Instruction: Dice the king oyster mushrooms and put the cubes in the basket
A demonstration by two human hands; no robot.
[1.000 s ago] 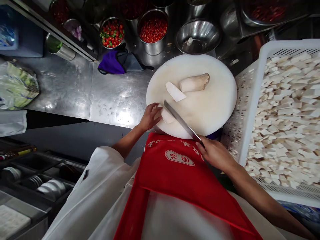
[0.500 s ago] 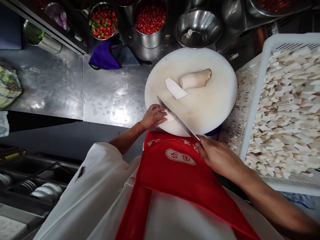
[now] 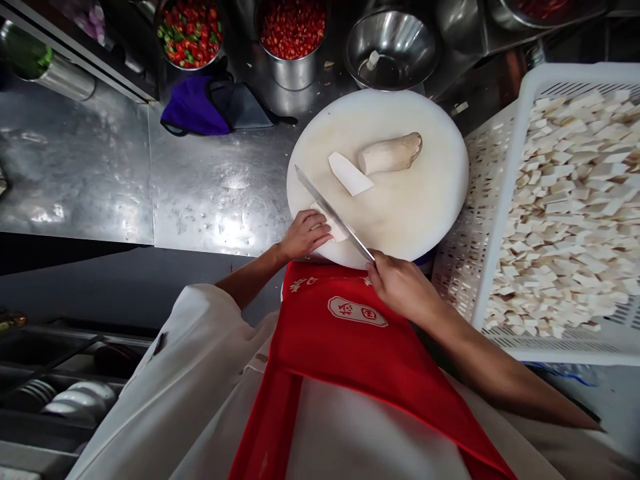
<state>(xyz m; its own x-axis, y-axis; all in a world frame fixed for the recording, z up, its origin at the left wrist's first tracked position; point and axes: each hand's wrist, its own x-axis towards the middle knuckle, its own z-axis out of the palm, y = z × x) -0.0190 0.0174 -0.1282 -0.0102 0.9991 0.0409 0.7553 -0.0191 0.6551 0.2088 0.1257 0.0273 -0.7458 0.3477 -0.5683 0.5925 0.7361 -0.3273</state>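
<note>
On the near left of the round white cutting board (image 3: pixel 425 220), my left hand (image 3: pixel 304 235) presses down a pale piece of king oyster mushroom (image 3: pixel 338 231) with bent fingers. My right hand (image 3: pixel 400 280) grips the handle of a kitchen knife (image 3: pixel 334 215). Its long blade slants up and left across the mushroom piece, beside my left fingertips. Farther back on the board lie a white cut slab (image 3: pixel 350 175) and a larger mushroom chunk (image 3: pixel 391 153) with a brownish end. The underside of the held piece is hidden by my fingers.
A white perforated basket (image 3: pixel 505 200) full of cut mushroom pieces (image 3: pixel 565 220) stands at the right. Behind the board are a steel bowl (image 3: pixel 415 47) and pots of chopped chillies (image 3: pixel 293 30). A purple cloth item (image 3: pixel 195 107) lies on the steel counter (image 3: pixel 210 180).
The knife and my right hand have moved left, so the blade now reaches farther past my left fingers. My left hand stays on the mushroom piece. The whole view has shifted slightly.
</note>
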